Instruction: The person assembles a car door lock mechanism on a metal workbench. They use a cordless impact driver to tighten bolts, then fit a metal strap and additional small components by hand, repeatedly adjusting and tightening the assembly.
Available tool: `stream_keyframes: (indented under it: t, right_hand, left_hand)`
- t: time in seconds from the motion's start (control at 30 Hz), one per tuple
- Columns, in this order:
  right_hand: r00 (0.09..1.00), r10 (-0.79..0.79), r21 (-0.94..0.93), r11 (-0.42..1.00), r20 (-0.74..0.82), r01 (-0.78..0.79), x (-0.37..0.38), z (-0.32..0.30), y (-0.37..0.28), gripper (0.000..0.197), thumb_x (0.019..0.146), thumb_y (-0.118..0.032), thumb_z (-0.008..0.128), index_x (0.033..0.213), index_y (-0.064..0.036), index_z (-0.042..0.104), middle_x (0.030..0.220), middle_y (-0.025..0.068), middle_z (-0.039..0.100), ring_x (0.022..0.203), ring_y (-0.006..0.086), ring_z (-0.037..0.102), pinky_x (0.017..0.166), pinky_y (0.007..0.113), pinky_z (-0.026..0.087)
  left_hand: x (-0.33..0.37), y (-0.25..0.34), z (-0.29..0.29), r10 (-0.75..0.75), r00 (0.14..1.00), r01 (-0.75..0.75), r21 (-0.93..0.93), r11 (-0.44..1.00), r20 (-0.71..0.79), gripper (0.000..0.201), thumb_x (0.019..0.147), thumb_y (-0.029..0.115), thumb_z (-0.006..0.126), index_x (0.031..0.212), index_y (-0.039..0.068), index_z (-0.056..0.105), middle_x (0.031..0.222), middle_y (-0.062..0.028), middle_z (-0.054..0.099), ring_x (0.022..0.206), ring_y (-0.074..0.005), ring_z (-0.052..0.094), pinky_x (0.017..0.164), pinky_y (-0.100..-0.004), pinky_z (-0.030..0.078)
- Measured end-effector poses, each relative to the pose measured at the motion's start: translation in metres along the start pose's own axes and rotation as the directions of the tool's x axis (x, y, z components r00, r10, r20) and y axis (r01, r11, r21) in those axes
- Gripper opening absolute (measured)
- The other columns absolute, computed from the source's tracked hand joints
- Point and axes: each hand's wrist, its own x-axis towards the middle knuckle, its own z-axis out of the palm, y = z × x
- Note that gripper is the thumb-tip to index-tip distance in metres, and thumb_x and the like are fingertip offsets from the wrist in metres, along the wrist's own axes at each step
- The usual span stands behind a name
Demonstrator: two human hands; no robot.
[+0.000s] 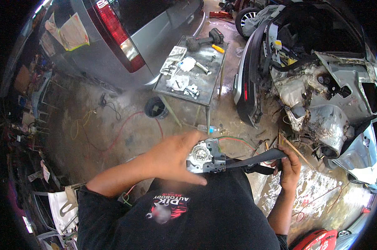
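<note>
In front of my chest, my left hand (176, 153) is closed around a seat belt retractor (202, 155), a silver and black metal mechanism with a round spool end facing up. A black webbing strap (255, 158) runs from its side across to my right hand (290, 167). There the fingers and thumb pinch the strap, pulled out fairly straight between both hands. Part of the retractor is covered by my left palm, and more dark webbing hangs below the strap near my right hand.
A metal work table (212, 85) ahead carries a cordless power tool (205, 40), an orange-handled tool (218, 48) and several small metal parts. A dark bucket (155, 107) stands beside it. A grey van (88, 62) is left, a cut-open car body (317, 104) right. Hoses (121, 133) cross the floor.
</note>
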Motion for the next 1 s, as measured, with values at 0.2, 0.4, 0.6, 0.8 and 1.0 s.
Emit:
stream_keyframes:
  t: [0.2, 0.4, 0.6, 0.8, 1.0]
  right_hand:
    - [0.998, -0.048, -0.039, 0.998, -0.048, 0.047, -0.005, -0.007, -0.006, 0.030, 0.108, -0.004, 0.057, 0.133, 0.0033, 0.072, 0.111, 0.0128, 0.075, 0.075, 0.0143, 0.071, 0.054, 0.025, 0.054]
    - [0.998, -0.010, -0.037, 0.999, -0.061, 0.008, -0.012, 0.003, -0.016, 0.032, 0.105, -0.001, 0.057, 0.133, 0.0038, 0.072, 0.113, 0.0140, 0.075, 0.074, 0.0150, 0.070, 0.056, 0.026, 0.054]
    - [0.996, 0.013, -0.046, 0.999, 0.090, -0.009, -0.017, 0.019, -0.019, 0.036, 0.102, 0.003, 0.055, 0.133, 0.0046, 0.072, 0.101, 0.0122, 0.075, 0.070, 0.0145, 0.067, 0.058, 0.027, 0.054]
    - [0.987, -0.026, -0.154, 0.987, 0.159, 0.051, -0.019, 0.020, -0.030, 0.038, 0.097, 0.010, 0.056, 0.128, 0.0042, 0.076, 0.096, 0.0110, 0.076, 0.067, 0.0133, 0.066, 0.057, 0.027, 0.055]
    - [0.976, 0.051, -0.184, 0.983, 0.210, -0.011, -0.021, 0.033, -0.033, 0.040, 0.095, 0.011, 0.057, 0.129, 0.0026, 0.077, 0.101, 0.0134, 0.080, 0.073, 0.0138, 0.072, 0.059, 0.028, 0.058]
  left_hand:
    - [-0.005, -0.021, 0.010, -0.046, 0.999, 0.051, -0.313, 0.948, 0.024, 0.069, 0.093, 0.037, 0.079, 0.144, 0.000, 0.050, 0.121, -0.0224, 0.071, 0.114, -0.0390, 0.072, 0.099, -0.0463, 0.054]
    - [-0.003, -0.020, 0.013, -0.025, 0.996, 0.000, -0.283, 0.959, -0.083, 0.054, 0.093, 0.021, 0.076, 0.138, 0.001, 0.053, 0.119, -0.0188, 0.072, 0.108, -0.0352, 0.074, 0.096, -0.0452, 0.055]
    - [-0.003, -0.012, 0.010, 0.000, 0.998, -0.021, -0.328, 0.944, -0.065, 0.043, 0.090, 0.019, 0.077, 0.129, 0.007, 0.063, 0.118, -0.0242, 0.072, 0.114, -0.0447, 0.071, 0.098, -0.0485, 0.055]
    - [-0.002, -0.022, 0.009, 0.169, 0.981, -0.186, -0.189, 0.964, -0.098, 0.037, 0.091, 0.016, 0.076, 0.126, 0.007, 0.069, 0.120, -0.0206, 0.073, 0.119, -0.0417, 0.071, 0.104, -0.0474, 0.054]
    - [0.002, -0.019, -0.002, 0.095, 0.995, -0.104, -0.307, 0.946, -0.044, 0.032, 0.091, 0.014, 0.077, 0.122, 0.007, 0.073, 0.120, -0.0160, 0.077, 0.128, -0.0431, 0.069, 0.114, -0.0517, 0.051]
